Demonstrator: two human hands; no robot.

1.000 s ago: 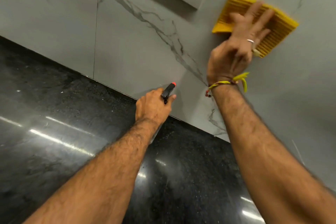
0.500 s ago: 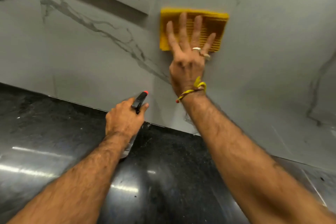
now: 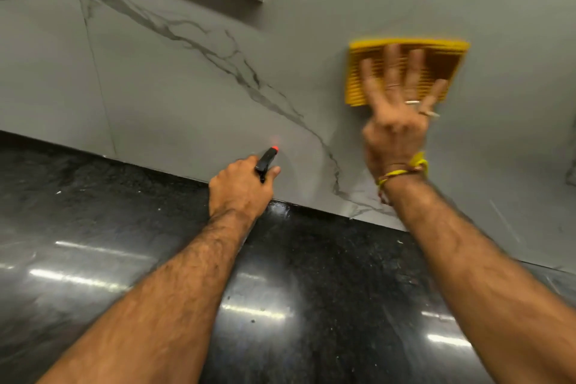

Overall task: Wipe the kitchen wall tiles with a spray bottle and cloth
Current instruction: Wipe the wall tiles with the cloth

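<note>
Wiping was the step in hand. At 7 o'clock, the left hand [image 3: 241, 188] gripped one bottle [image 3: 266, 160], nozzle at the tiles [image 3: 174, 81] above the tabletop [image 3: 93, 227]. At 2 o'clock, the right hand [image 3: 396, 121] pressed one cloth [image 3: 436, 53] flat, fingers straight. Next move likely needed firm pressure across unwiped tile.

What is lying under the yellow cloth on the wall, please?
Grey marble-look wall tile shows all round the yellow cloth, which the right hand presses flat with spread fingers. The tile patch directly beneath the cloth is covered, so its state cannot be seen.
</note>
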